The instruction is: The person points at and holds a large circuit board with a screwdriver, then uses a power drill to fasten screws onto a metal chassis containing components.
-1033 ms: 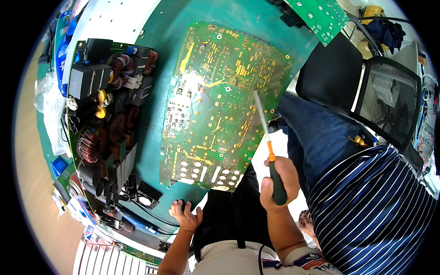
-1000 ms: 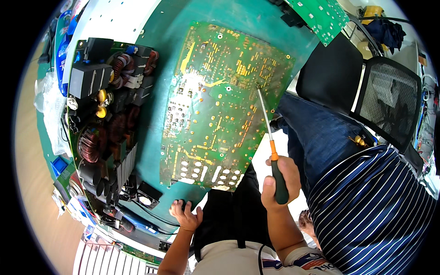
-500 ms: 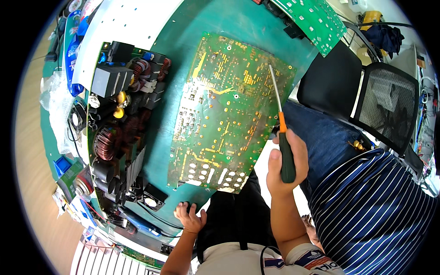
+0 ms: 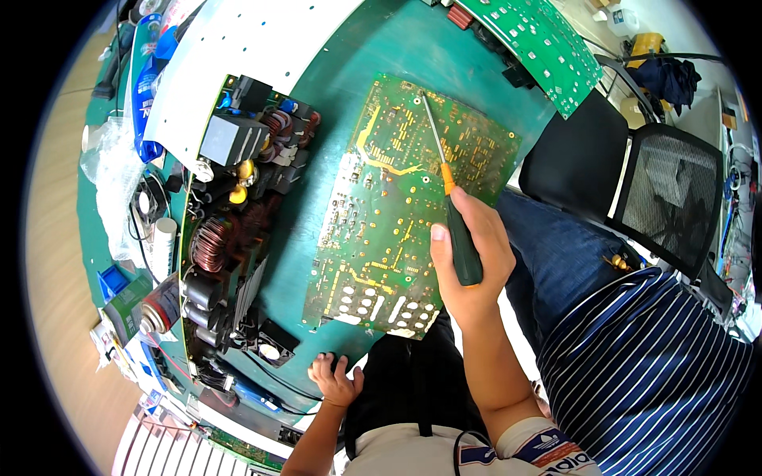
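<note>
My right hand is wrapped round a screwdriver with a dark green and orange handle. Its long metal shaft points away from me over a large green circuit board. The tip is near a small hole by the board's far edge; whether it touches is too small to tell. The board lies flat on the green mat, with gold traces and several white patches at its near end. At the mat's near edge rests my left hand, fingers spread and holding nothing, just left of the board's near corner.
A tall board crowded with coils and capacitors stands on the left. Behind it are a white panel, a spray can and plastic wrap. Another green board sits far right. A person in a striped garment is beside me.
My right hand has moved the screwdriver left, its tip shifting from the board's far right area toward the middle of the far edge. The whole view has shifted slightly. My left hand stays at the edge.
</note>
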Demonstrator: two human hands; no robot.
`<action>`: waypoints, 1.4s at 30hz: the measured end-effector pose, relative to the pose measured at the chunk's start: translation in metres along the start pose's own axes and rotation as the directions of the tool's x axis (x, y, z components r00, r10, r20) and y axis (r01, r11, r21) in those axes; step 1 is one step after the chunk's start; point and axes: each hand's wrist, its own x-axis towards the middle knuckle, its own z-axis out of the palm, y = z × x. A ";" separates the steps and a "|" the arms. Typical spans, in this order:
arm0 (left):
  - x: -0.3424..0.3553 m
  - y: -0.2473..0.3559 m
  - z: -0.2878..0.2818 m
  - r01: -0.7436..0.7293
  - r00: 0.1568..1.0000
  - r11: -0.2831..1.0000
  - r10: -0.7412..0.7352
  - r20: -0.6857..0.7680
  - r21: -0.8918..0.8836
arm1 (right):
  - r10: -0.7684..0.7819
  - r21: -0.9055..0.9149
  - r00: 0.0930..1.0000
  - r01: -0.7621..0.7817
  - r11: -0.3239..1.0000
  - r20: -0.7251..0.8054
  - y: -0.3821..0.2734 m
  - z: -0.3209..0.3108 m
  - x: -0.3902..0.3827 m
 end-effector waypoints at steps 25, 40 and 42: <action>0.000 0.001 -0.001 0.013 1.000 1.000 -0.013 -0.002 -0.027 | -0.054 0.072 0.996 0.049 0.996 0.068 -0.020 0.014 -0.002; -0.003 0.000 0.003 0.001 1.000 1.000 -0.001 -0.019 0.005 | 0.034 0.021 0.991 -0.032 0.999 -0.131 -0.002 -0.026 -0.011; -0.003 0.000 0.003 0.001 1.000 1.000 -0.001 -0.018 0.008 | 0.064 -0.012 0.989 -0.067 0.998 -0.131 0.005 -0.035 -0.015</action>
